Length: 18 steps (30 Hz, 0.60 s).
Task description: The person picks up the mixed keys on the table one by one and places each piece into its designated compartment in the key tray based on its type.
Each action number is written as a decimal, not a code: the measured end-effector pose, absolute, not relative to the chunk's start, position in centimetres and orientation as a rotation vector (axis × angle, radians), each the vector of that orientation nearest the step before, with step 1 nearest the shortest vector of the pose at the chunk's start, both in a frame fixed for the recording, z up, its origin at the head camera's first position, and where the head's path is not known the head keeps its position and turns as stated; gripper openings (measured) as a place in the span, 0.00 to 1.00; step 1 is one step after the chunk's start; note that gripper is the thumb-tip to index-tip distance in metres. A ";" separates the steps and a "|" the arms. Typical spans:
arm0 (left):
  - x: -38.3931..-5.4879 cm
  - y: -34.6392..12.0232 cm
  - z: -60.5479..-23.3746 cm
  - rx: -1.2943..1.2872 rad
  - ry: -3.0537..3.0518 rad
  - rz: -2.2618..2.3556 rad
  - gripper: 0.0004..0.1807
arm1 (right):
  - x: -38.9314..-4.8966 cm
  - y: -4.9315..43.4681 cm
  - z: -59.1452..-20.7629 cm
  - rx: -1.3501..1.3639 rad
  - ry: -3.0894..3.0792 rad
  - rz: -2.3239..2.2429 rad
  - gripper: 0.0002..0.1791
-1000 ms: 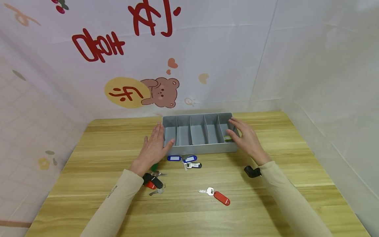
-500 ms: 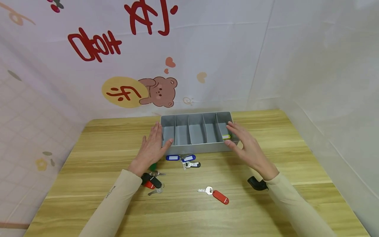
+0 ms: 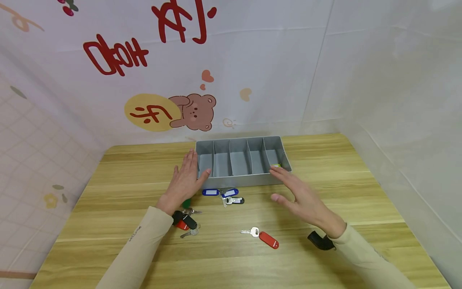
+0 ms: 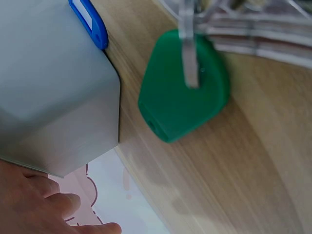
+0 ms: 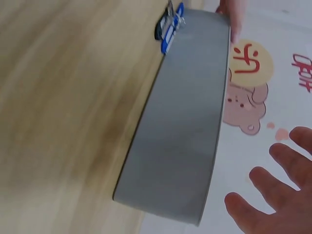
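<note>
**Left hand at the tray's short end, right hand lifted off its near corner**

On the wooden table (image 3: 325, 160), seen from the head camera, the grey divided tray (image 3: 241, 181) lies with its long axis running 9 to 3 o'clock, its five compartments side by side. The left hand (image 3: 185, 182) rests flat at the tray's 9 o'clock end, fingers straight and relaxed, thumb touching the near left corner, gripping nothing. The right hand (image 3: 301, 198) hovers at about 5 o'clock from the tray's right end, fingers spread and released, just apart from the front wall; the tray lies toward 11 o'clock from its fingertips. The left hand is the nearer one, being in contact. A small yellow-green item (image 3: 276, 165) sits in the rightmost compartment. At 6 o'clock from the tray lie the blue-tagged keys (image 3: 221, 193), and nearer the person a red-tagged key (image 3: 265, 238) and a dark bunch of keys (image 3: 185, 222) beside the left wrist.

In the left wrist view, the tray's corner (image 4: 63, 92) fills the upper left, fingers (image 4: 44, 209) lying loosely beside it at 7 o'clock, a green key tag (image 4: 183, 85) on the wood just beside, a blue tag (image 4: 90, 22) against the wall.

In the right wrist view, the tray's long wall (image 5: 185, 126) stretches away toward 12 o'clock; the right hand's open fingers (image 5: 273, 195) stand clear of it at 4 o'clock, holding nothing.
</note>
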State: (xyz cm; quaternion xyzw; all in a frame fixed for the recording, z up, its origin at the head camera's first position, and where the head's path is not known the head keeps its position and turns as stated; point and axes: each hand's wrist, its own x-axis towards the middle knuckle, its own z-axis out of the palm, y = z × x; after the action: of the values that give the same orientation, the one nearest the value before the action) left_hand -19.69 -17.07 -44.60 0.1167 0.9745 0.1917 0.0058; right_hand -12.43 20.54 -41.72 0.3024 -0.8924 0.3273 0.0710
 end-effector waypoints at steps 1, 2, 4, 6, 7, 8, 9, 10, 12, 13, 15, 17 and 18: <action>-19.7 -17.1 -44.6 0.365 3.050 0.601 0.52 | -12.2 20.5 -41.8 0.926 -2.688 0.981 0.38; -19.7 -17.1 -44.6 0.365 3.050 0.599 0.52 | -12.0 20.4 -41.8 0.940 -2.691 0.977 0.38; -19.7 -17.1 -44.6 0.364 3.047 0.605 0.52 | -11.6 20.2 -42.0 0.971 -2.696 0.974 0.39; -19.7 -17.1 -44.5 0.362 3.045 0.608 0.52 | -11.3 20.1 -42.2 0.998 -2.701 0.967 0.39; -19.7 -17.1 -44.5 0.362 3.045 0.607 0.52 | -11.1 20.0 -42.3 1.009 -2.703 0.965 0.39; -19.7 -17.1 -44.5 0.362 3.044 0.608 0.52 | -11.0 19.9 -42.4 1.020 -2.702 0.968 0.39; -19.7 -17.1 -44.5 0.362 3.043 0.610 0.52 | -10.9 19.8 -42.5 1.033 -2.699 0.971 0.39; -19.7 -17.1 -44.5 0.362 3.044 0.609 0.52 | -10.8 19.7 -42.6 1.044 -2.699 0.983 0.39; -19.7 -17.1 -44.4 0.363 3.043 0.607 0.52 | -10.5 19.5 -42.9 1.071 -2.694 0.994 0.39; -19.7 -17.1 -44.4 0.363 3.044 0.605 0.52 | -10.4 19.4 -43.0 1.080 -2.695 1.002 0.39; -19.7 -17.1 -44.4 0.361 3.042 0.605 0.52 | -10.2 19.2 -43.1 1.092 -2.707 1.018 0.40; -19.7 -17.1 -44.4 0.361 3.040 0.602 0.52 | -9.9 19.1 -43.4 1.087 -2.732 1.022 0.40; -19.7 -17.1 -44.4 0.361 3.040 0.600 0.52 | -9.7 19.1 -43.5 1.078 -2.749 1.027 0.40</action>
State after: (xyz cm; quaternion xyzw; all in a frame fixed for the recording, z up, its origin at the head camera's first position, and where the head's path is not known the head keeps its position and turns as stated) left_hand -19.65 -17.11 -44.41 0.1158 0.9744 0.1924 0.0112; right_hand -9.74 19.05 -43.49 0.3448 -0.8793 0.3286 0.0076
